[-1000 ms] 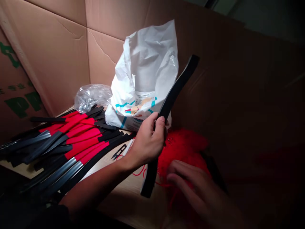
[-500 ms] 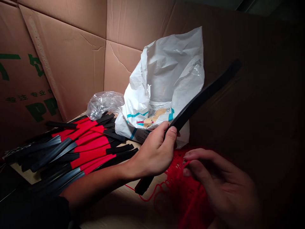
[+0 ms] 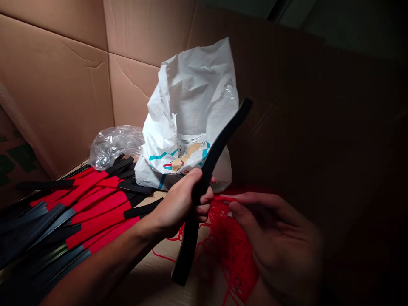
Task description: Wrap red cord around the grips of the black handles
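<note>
My left hand (image 3: 185,199) is wrapped round a long, flat, slightly curved black strip (image 3: 219,144), which stands tilted with its upper end to the right. Close by on the right, my right hand (image 3: 274,229) pinches a red cord (image 3: 225,198) between thumb and fingers. That cord runs toward the left hand's fingers; whether it goes round the strip I cannot tell. Under the right hand lies a tangled heap of red cord (image 3: 237,250), with loose strands trailing across the board. The right hand is partly blurred and in shadow.
On the left lies a pile of black strips with red-wrapped middles (image 3: 102,208). Behind it rests a crumpled clear plastic bag (image 3: 116,144). An open white bag (image 3: 194,97) stands behind my hands. Cardboard walls (image 3: 63,76) enclose the back and left.
The strip has turned more upright. My right hand has come up and left, drawing the red cord close to the left hand. The whole view has shifted to the right.
</note>
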Action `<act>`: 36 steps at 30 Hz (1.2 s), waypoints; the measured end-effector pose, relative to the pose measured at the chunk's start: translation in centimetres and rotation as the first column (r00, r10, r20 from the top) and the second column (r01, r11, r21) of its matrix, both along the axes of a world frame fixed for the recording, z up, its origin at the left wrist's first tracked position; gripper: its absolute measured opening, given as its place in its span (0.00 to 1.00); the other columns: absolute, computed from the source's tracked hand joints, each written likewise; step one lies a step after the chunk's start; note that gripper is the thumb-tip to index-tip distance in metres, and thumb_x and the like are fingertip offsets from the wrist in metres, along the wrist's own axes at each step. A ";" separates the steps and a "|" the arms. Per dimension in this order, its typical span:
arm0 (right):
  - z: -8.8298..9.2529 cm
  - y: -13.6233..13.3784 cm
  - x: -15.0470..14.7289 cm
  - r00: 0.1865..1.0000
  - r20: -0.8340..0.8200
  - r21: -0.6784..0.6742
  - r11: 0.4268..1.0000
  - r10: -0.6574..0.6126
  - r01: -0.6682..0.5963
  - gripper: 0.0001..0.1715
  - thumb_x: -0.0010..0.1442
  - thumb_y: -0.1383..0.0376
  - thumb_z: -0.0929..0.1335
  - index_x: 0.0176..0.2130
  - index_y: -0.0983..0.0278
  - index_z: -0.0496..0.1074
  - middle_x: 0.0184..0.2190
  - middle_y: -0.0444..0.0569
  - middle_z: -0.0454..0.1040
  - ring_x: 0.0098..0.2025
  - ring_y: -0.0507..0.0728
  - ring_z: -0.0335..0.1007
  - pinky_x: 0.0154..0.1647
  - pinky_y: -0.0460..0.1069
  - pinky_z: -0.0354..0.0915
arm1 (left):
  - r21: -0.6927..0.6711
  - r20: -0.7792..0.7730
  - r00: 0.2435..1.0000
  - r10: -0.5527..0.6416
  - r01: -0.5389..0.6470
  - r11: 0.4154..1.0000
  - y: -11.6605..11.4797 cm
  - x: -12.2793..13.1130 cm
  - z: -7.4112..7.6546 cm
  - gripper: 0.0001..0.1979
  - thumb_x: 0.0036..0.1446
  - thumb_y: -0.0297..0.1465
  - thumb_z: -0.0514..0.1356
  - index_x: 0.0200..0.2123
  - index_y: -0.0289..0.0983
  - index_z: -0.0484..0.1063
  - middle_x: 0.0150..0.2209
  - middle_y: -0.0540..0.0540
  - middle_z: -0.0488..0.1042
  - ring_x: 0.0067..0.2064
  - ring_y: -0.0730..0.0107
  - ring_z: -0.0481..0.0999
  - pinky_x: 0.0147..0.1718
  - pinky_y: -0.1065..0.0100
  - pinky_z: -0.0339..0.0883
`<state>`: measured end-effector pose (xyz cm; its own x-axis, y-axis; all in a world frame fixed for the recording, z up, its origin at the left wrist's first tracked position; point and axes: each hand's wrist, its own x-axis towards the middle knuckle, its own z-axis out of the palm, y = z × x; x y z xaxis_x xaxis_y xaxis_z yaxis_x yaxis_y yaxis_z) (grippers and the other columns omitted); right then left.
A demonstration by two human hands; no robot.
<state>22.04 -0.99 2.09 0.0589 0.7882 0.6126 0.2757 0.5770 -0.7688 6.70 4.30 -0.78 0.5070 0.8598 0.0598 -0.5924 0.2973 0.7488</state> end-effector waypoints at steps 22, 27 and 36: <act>0.4 -0.3 0.7 0.970 -0.028 -0.241 0.940 0.242 -0.241 0.07 0.75 0.58 0.70 0.43 0.56 0.74 0.58 0.46 0.77 0.53 0.54 0.78 0.53 0.47 0.75 | 0.063 0.312 0.950 0.009 -0.030 0.998 0.1 -2.0 0.8 0.10 0.72 0.36 0.64 0.47 0.38 0.83 0.37 0.46 0.76 0.40 0.69 0.78 0.45 0.71 0.76; -0.3 0.1 0.7 0.866 -0.174 -0.463 0.736 0.470 -0.493 0.12 0.77 0.54 0.67 0.43 0.57 0.68 0.40 0.43 0.72 0.37 0.49 0.71 0.37 0.45 0.69 | 0.099 0.409 0.911 0.049 -0.098 0.990 0.8 -2.9 0.9 0.07 0.72 0.33 0.63 0.41 0.38 0.80 0.41 0.47 0.75 0.43 0.71 0.76 0.48 0.71 0.75; -1.4 0.0 -2.4 0.960 0.013 -0.395 0.884 0.279 -0.251 0.12 0.79 0.55 0.64 0.42 0.58 0.66 0.30 0.40 0.66 0.30 0.50 0.62 0.29 0.45 0.61 | 0.338 0.144 0.902 0.407 -0.431 0.837 0.7 -4.2 1.3 0.16 0.76 0.37 0.58 0.58 0.41 0.82 0.44 0.43 0.80 0.44 0.70 0.77 0.42 0.74 0.72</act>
<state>19.59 -0.97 0.71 -0.2160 0.9431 0.2527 0.2133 0.2981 -0.9304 2.49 5.04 0.51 0.0878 0.9038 0.4189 -0.6501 -0.2666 0.7115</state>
